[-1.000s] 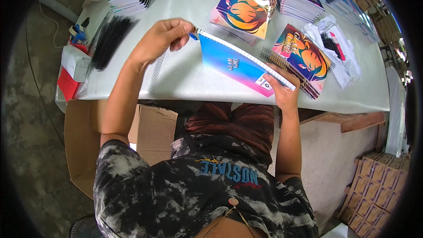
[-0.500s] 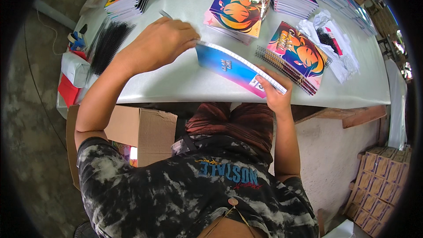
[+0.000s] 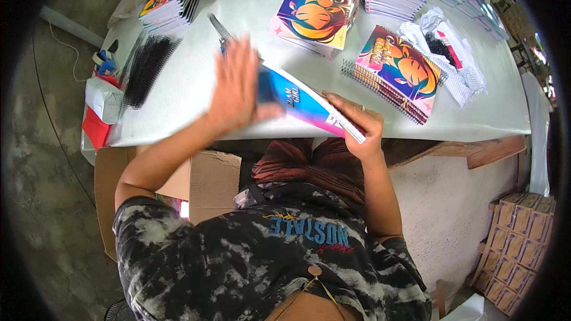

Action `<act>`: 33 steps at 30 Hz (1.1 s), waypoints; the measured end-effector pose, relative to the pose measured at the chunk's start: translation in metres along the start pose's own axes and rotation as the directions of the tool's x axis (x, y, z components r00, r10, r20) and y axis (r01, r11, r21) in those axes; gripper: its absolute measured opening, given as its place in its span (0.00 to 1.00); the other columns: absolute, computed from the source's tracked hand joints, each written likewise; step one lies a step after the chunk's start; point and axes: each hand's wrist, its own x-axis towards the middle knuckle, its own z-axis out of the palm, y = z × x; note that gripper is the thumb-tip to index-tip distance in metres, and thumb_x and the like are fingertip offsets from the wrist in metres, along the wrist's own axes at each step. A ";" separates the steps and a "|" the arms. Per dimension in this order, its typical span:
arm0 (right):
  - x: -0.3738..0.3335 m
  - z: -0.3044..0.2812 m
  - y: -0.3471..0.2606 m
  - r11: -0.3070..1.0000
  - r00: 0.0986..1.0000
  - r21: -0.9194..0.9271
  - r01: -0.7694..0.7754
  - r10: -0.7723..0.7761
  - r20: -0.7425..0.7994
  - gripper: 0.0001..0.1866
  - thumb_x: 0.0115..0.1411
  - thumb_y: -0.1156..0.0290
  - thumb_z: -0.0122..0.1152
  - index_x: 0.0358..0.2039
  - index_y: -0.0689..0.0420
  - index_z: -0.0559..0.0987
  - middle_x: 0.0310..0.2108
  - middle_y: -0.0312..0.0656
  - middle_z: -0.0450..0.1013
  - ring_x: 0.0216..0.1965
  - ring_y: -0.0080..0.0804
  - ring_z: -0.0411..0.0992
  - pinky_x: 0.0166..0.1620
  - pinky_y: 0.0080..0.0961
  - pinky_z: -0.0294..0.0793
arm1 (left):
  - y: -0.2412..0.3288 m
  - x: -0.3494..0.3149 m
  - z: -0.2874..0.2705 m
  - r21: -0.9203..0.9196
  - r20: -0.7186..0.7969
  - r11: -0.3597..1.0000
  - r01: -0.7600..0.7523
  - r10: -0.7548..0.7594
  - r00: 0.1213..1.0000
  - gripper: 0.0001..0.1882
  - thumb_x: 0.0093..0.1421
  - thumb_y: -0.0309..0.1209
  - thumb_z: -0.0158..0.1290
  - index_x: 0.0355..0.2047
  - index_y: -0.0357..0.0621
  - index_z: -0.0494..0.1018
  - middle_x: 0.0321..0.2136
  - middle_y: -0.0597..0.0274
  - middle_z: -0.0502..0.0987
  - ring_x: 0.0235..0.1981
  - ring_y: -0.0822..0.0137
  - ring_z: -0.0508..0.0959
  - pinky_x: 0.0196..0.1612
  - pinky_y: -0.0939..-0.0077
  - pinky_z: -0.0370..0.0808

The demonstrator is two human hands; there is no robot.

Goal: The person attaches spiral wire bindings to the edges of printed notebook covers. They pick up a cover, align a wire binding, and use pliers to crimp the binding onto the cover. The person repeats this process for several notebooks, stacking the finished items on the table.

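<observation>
My right hand (image 3: 364,126) grips the near right end of a blue-and-pink notebook (image 3: 297,102), which is tilted above the table's front edge. My left hand (image 3: 235,86) is at the far left end of the notebook, its fingers stretched out flat and smeared by motion. Whether the palm touches the spine edge I cannot tell. A dark spiral coil (image 3: 217,27) sticks out past the left hand's fingertips, in line with the notebook's edge; where it meets the notebook is hidden.
Loose black spiral coils (image 3: 148,71) lie at the left. Stacked notebooks with illustrated covers (image 3: 318,15) and a coil-bound pile (image 3: 401,71) stand ahead. Crumpled white cloth (image 3: 455,71) is at the right. An open cardboard box (image 3: 214,184) stands below the table's left front.
My left hand has opened from a pinch and swung nearer, palm flat by the notebook's end. The notebook and right hand have shifted slightly left; more of the coil now shows beyond.
</observation>
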 end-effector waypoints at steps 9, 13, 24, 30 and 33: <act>0.002 0.014 -0.006 0.980 0.984 -0.089 0.178 -0.176 0.032 0.16 0.47 0.78 0.63 0.40 0.62 0.78 0.38 0.52 0.75 0.38 0.39 0.77 0.41 0.25 0.75 | -0.007 -0.020 0.024 -0.130 -0.245 0.991 -0.026 -0.007 0.969 0.59 0.44 0.74 0.38 0.63 0.40 0.41 0.63 0.38 0.32 0.62 0.33 0.31 0.56 0.32 0.24; 0.003 0.005 -0.001 0.975 0.980 -0.100 0.200 -0.201 0.005 0.16 0.46 0.78 0.63 0.39 0.62 0.78 0.37 0.52 0.75 0.37 0.38 0.77 0.40 0.25 0.76 | -0.027 0.002 -0.010 0.207 -0.415 0.932 -0.298 0.359 0.836 0.59 0.48 0.73 0.34 0.60 0.26 0.46 0.63 0.37 0.36 0.64 0.42 0.36 0.59 0.39 0.27; 0.001 0.012 -0.012 0.966 0.971 -0.106 0.234 -0.228 0.068 0.18 0.46 0.78 0.65 0.41 0.61 0.78 0.37 0.51 0.76 0.37 0.39 0.77 0.39 0.26 0.76 | -0.062 -0.006 0.024 -0.212 -0.626 0.974 0.084 -0.201 0.753 0.59 0.49 0.74 0.29 0.59 0.25 0.49 0.61 0.32 0.42 0.62 0.38 0.46 0.58 0.36 0.35; -0.001 0.007 0.004 0.964 0.967 -0.073 0.254 -0.256 -0.017 0.17 0.46 0.77 0.65 0.40 0.62 0.78 0.37 0.52 0.75 0.37 0.40 0.77 0.39 0.27 0.76 | 0.012 -0.027 0.019 0.221 -0.339 0.918 -0.329 0.389 0.857 0.49 0.54 0.68 0.31 0.53 0.30 0.60 0.47 0.45 0.70 0.54 0.42 0.61 0.57 0.37 0.44; 0.001 0.013 -0.006 0.963 0.963 -0.051 0.265 -0.261 0.065 0.16 0.48 0.77 0.63 0.39 0.65 0.77 0.36 0.56 0.75 0.37 0.43 0.77 0.40 0.30 0.76 | 0.016 -0.035 0.025 0.110 -0.494 0.967 -0.230 0.254 0.831 0.46 0.55 0.66 0.34 0.52 0.32 0.62 0.48 0.49 0.70 0.56 0.42 0.59 0.57 0.36 0.46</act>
